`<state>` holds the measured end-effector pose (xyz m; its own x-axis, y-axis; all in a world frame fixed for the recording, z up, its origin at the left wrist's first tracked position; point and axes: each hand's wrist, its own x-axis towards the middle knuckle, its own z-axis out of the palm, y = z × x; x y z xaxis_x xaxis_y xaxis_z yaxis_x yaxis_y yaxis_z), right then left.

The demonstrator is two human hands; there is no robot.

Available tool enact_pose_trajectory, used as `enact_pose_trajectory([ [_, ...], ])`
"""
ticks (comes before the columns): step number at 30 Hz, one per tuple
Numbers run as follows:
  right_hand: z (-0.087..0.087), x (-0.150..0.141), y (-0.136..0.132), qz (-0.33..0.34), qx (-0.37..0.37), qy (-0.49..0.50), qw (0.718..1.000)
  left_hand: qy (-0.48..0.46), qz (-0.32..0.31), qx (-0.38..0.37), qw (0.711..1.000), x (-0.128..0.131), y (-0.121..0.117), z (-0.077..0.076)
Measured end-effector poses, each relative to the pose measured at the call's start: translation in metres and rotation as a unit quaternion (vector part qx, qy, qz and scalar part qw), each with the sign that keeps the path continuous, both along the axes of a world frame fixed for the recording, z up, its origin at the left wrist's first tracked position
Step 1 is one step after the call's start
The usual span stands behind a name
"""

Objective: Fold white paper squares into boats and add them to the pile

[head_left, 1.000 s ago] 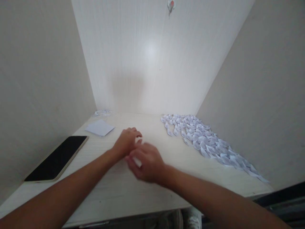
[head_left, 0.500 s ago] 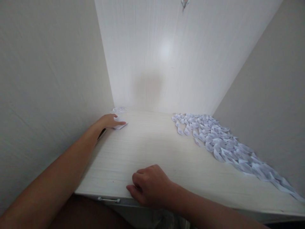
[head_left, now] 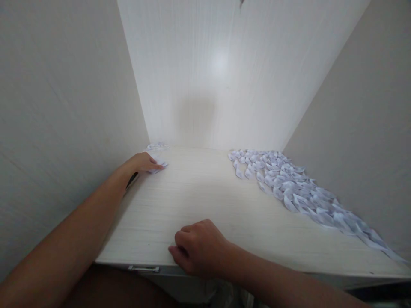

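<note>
My left hand (head_left: 144,162) reaches to the far left of the desk, its thumb and fingers closed on small white paper pieces (head_left: 162,163). Behind it, in the back left corner, lie more thin white pieces (head_left: 158,146). Near the front edge, my right hand (head_left: 201,248) rests on the desk (head_left: 192,196), curled into a loose fist with nothing visible in it. Along the right side spreads a long heap of folded white pieces (head_left: 295,188), apart from both hands.
Pale walls (head_left: 192,77) close in the desk at the back, left and right. A metal handle (head_left: 144,269) sits on the front edge. Beside my left wrist, a dark object (head_left: 131,180) lies against the left wall, partly hidden.
The left thumb and fingers have drawn closer together on the white paper pieces. My right hand keeps its curled pose. The view has shifted slightly.
</note>
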<state>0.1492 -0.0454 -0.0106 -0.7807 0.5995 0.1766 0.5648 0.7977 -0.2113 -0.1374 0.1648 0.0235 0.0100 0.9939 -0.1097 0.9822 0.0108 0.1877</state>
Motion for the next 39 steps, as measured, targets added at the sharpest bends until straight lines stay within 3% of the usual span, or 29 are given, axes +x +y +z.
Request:
enact_pose_trajectory([
  [6, -0.004, 0.001, -0.002, 0.003, -0.006, 0.027, 1.000, -0.080, 0.006, 0.135, 0.988, -0.004, -0.002, 0.008],
  [8, -0.008, 0.002, 0.000, -0.003, -0.019, 0.072, 0.997, -0.178, -0.001, 0.187, 0.966, 0.006, -0.007, 0.013],
  [9, -0.010, 0.002, 0.004, -0.022, -0.032, 0.115, 0.993, -0.299, -0.006, 0.217, 0.929, 0.014, -0.011, 0.016],
  [11, -0.013, 0.006, 0.015, -0.106, -0.066, 0.242, 0.962, -0.564, -0.045, 0.205, 0.798, 0.036, -0.021, 0.021],
  [12, -0.014, 0.010, 0.023, -0.165, -0.089, 0.319, 0.929, -0.645, -0.053, 0.187, 0.739, 0.049, -0.027, 0.022],
  [14, -0.014, 0.019, 0.042, -0.269, -0.137, 0.449, 0.841, -0.713, -0.040, 0.159, 0.682, 0.079, -0.040, 0.020],
  [16, -0.015, 0.030, 0.061, -0.287, -0.212, 0.531, 0.769, -0.740, -0.039, 0.140, 0.657, 0.108, -0.053, 0.010],
  [20, -0.020, 0.047, 0.085, -0.203, -0.298, 0.590, 0.722, -0.737, -0.026, 0.137, 0.661, 0.154, -0.076, -0.020],
  [24, -0.028, 0.059, 0.102, -0.247, -0.273, 0.610, 0.701, -0.727, -0.033, 0.104, 0.678, 0.167, -0.085, -0.037],
  [29, -0.031, 0.073, 0.120, -0.283, -0.261, 0.603, 0.699, -0.669, -0.043, 0.126, 0.731, 0.153, -0.072, -0.039],
  [34, -0.029, 0.075, 0.120, -0.288, -0.267, 0.593, 0.703, -0.649, -0.064, 0.111, 0.750, 0.145, -0.064, -0.041],
  [36, -0.028, 0.076, 0.119, -0.291, -0.260, 0.602, 0.697, -0.646, -0.105, 0.085, 0.751, 0.142, -0.064, -0.039],
  [39, -0.029, 0.078, 0.119, -0.295, -0.243, 0.621, 0.684, -0.625, -0.219, 0.019, 0.749, 0.136, -0.067, -0.032],
])
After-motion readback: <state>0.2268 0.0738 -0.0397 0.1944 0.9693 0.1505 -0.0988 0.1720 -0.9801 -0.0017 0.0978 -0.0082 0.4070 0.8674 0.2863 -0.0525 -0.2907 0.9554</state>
